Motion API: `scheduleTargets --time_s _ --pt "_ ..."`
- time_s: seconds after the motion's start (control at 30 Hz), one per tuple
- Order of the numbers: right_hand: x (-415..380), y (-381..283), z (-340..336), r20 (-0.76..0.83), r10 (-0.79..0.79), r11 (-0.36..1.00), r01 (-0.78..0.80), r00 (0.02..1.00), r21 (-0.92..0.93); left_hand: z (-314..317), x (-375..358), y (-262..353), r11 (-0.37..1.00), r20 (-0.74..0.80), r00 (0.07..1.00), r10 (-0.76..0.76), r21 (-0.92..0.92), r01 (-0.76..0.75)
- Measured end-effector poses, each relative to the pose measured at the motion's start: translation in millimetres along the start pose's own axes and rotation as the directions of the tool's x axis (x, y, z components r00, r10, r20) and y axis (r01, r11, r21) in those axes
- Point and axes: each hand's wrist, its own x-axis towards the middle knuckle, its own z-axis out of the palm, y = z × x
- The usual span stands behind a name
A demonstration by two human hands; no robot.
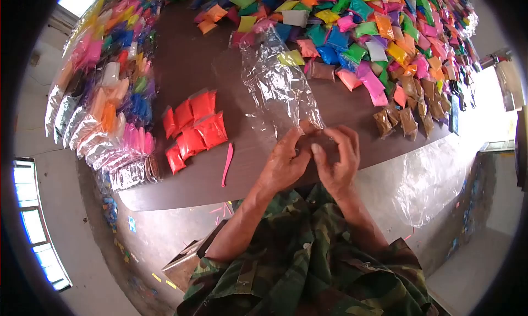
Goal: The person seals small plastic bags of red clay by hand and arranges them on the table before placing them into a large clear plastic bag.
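A long clear plastic bag point(280, 90) lies on the brown table, its near end at my fingers. My left hand point(287, 161) is closed, pinching the near edge of the bag. Close beside it, my right hand point(340, 157) has curved fingers, with a gap between thumb and forefinger; its fingertips are by the bag's near corner. Left of the hands lie several small red packets point(193, 126) in a cluster. A pink plastic knife-like tool point(227, 165) rests between those packets and my left forearm.
Many colourful small packets point(357, 35) are heaped across the table's far and right side. Brown packets point(408, 122) lie near the right edge. Stacked long bags of coloured packets point(113, 96) line the left. A clear plastic sheet point(432, 181) hangs beyond the table's right front edge.
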Motion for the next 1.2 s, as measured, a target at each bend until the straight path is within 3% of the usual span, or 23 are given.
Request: scheduleTargets --time_s 0.1,0.23,0.3,0.4,0.5,0.63,0.7,0.9,1.0,1.1,1.2 --pt "-5 -4 3 -0.009 0.075 0.996 -0.075 0.997 0.057 3 2 -24 0.979 0.025 1.000 0.013 -0.203 -0.007" --pt "-4 6 5 0.049 0.039 0.997 -0.042 0.998 0.065 -12 4 -21 0.970 0.168 0.984 -0.057 -0.222 0.095" --pt "-3 5 5 0.063 0.130 0.979 -0.138 0.990 0.148 -16 4 -14 0.974 0.204 0.978 -0.040 -0.212 0.084" --pt "-5 10 5 0.085 0.150 0.975 -0.161 0.985 0.152 -15 6 -2 0.991 0.160 0.986 0.053 0.116 -0.073" --pt "-7 12 4 0.109 0.134 0.978 -0.149 0.985 0.148 -16 5 12 0.904 0.241 0.970 0.037 0.405 -0.135" --pt "-5 11 4 0.115 0.027 0.991 -0.041 0.993 0.126 -21 7 6 0.909 0.233 0.973 0.002 0.405 -0.099" --pt "-2 7 7 0.105 0.074 0.990 -0.086 0.992 0.113 -23 9 7 0.946 0.224 0.974 -0.041 0.323 -0.035" --pt "0 3 19 0.085 0.121 0.993 -0.121 0.989 -0.004 -28 13 1 0.932 0.276 0.958 0.078 0.320 -0.169" --pt "-2 8 22 0.065 0.102 0.995 -0.102 0.993 -0.012 -30 8 1 0.917 0.257 0.966 -0.017 0.389 -0.087" --pt "-1 6 22 0.057 0.089 0.996 -0.089 0.994 0.004 -42 12 14 0.834 0.165 0.983 0.077 0.530 -0.155" --pt "-2 4 22 0.068 0.055 0.998 -0.055 0.996 -0.015 -50 30 4 0.553 0.176 0.947 0.268 0.777 -0.301"
